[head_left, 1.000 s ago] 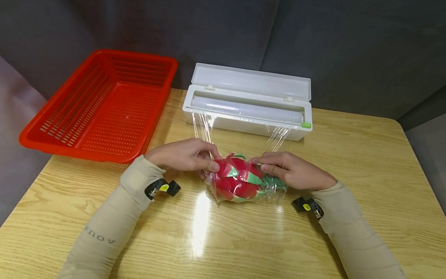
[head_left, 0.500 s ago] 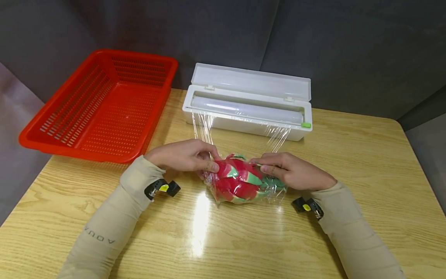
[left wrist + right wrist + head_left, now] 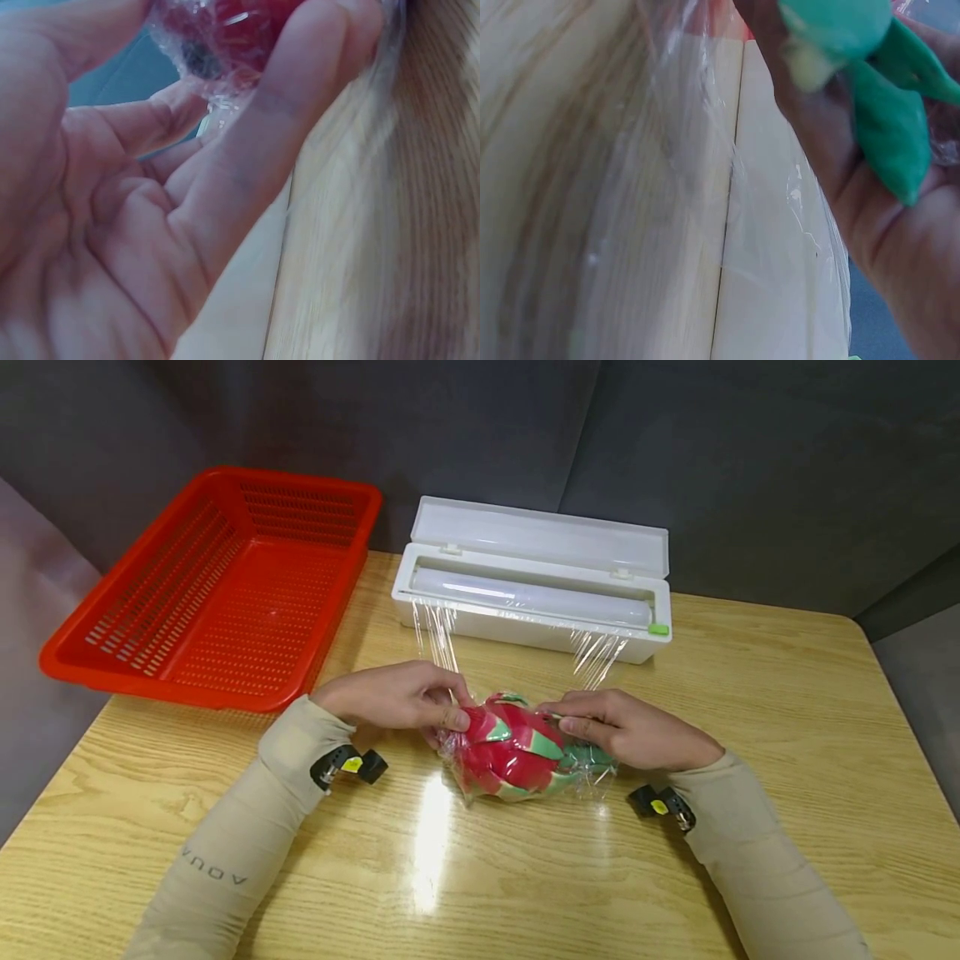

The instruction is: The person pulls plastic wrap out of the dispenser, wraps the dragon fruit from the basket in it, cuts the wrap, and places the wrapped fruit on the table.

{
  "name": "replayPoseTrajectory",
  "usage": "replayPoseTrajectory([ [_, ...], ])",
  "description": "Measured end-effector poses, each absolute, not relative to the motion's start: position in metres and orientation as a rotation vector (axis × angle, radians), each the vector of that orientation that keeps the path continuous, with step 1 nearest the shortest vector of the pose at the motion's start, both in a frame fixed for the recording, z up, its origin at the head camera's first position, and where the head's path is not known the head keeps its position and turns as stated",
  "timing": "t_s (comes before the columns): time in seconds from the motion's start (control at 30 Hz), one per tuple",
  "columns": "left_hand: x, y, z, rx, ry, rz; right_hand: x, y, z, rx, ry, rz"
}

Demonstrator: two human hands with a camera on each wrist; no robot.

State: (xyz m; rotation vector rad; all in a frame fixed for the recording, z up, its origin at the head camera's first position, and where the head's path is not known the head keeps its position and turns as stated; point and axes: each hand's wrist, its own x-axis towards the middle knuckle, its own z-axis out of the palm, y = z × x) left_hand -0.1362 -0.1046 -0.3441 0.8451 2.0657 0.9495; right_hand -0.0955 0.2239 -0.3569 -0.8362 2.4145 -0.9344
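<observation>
Dragon fruit [image 3: 517,764]: plump oval, glossy red, pointed scales fading to green, on its side at the wood-grain table [image 3: 787,710], between the two hands. Clear film [image 3: 442,643] covers it, crinkled and puckered at the ends; bright creases run back to the white dispenser [image 3: 540,567]. Left hand [image 3: 397,697] grips the fruit's rounded red end through film, thumb on top. Right hand [image 3: 630,731] grasps the other end, pointed green leaves [image 3: 892,135] against the palm (cannot tell whether the thumb and forefinger pinch film or leaf). Dispenser: long smooth box, lid tipped back, pale cylindrical roll [image 3: 525,595] inside, small green tab [image 3: 659,629] at one front corner. Red plastic basket [image 3: 150,681], slotted walls, beside it. Stretchy beige sleeves [image 3: 255,818] on both forearms.
</observation>
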Motion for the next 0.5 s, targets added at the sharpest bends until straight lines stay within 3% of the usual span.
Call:
replayPoseTrajectory([
  [0.5, -0.1388, -0.1043, -0.3496, 0.750, 1.976, 1.033, -0.0950, 0.2229, -0.3564, -0.775, 2.403, -0.943],
])
